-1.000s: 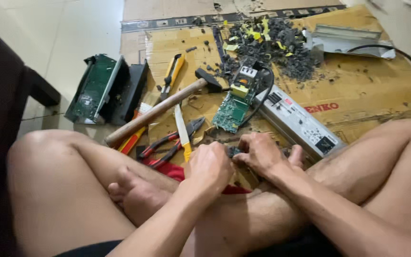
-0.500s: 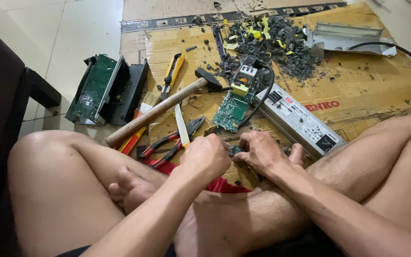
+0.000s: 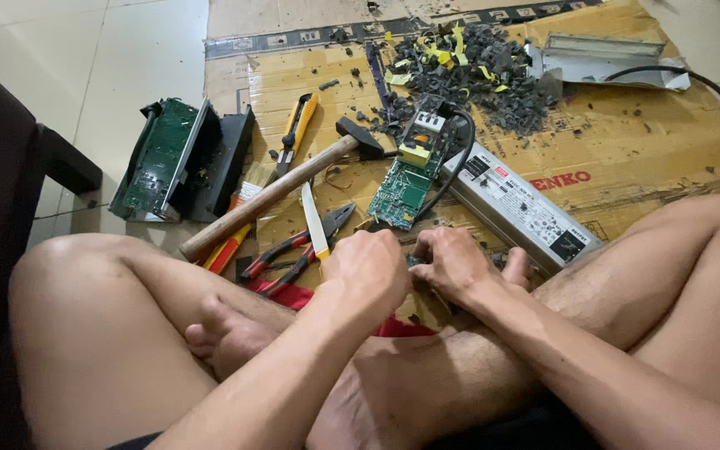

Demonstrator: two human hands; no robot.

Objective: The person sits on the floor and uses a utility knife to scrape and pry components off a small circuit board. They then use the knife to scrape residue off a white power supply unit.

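My left hand (image 3: 368, 271) is closed in a fist just above my crossed legs. My right hand (image 3: 456, 262) is curled next to it, and the two press together on a small dark part (image 3: 414, 260), most of which is hidden by my fingers. Just beyond the hands lie a green circuit board (image 3: 402, 190) with a black cable and a long silver power supply box (image 3: 522, 208). A pale-bladed knife (image 3: 313, 218) and red-handled pliers (image 3: 289, 254) lie beside my left hand.
A wooden-handled hammer (image 3: 277, 192) and a yellow utility knife (image 3: 297, 125) lie on the cardboard sheet (image 3: 643, 142). A heap of black and yellow scraps (image 3: 477, 71) lies at the back. An opened black case with a green board (image 3: 177, 158) stands at the left, a metal cover (image 3: 602, 58) at the far right.
Both hands stay together on the small part. My left hand has shifted slightly toward the right hand; the tools on the cardboard have not moved.
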